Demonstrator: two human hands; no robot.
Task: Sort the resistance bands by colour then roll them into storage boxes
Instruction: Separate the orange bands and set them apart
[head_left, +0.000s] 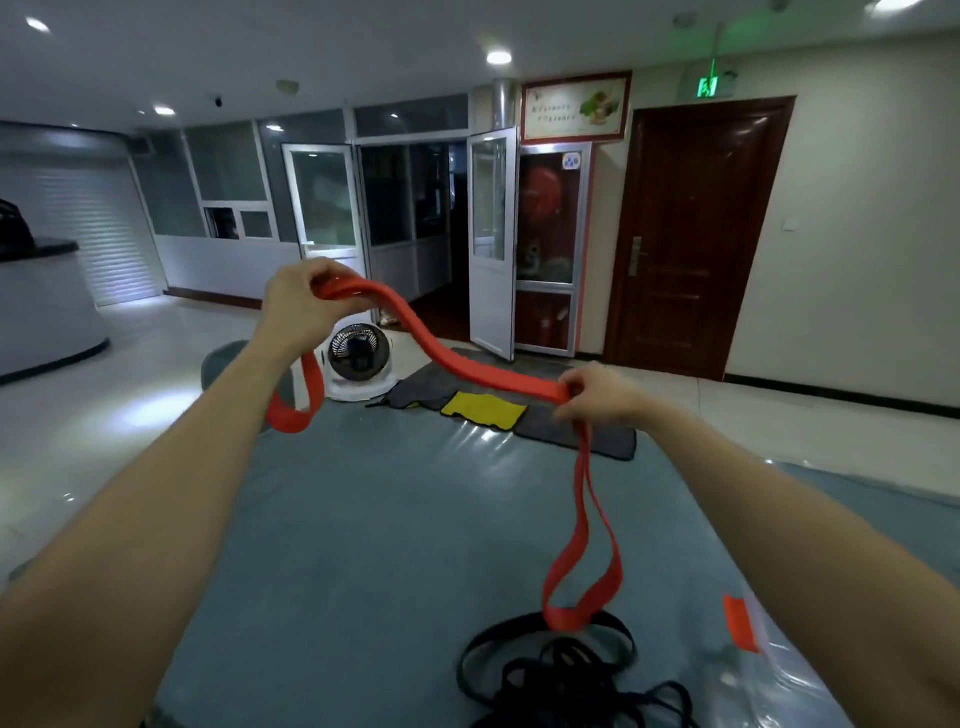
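While your left hand grips the red band high above the mat, its length runs left to right, sloping down to your right hand, which pinches it; loose loops hang below each hand, the right one over the black bands on the mat.

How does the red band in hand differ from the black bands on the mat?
The red band is held in the air between the left hand and right hand; the black bands lie on the mat. The red band is one strap drawn out, ends hanging; the black bands form a tangled heap. Both are flat loops.
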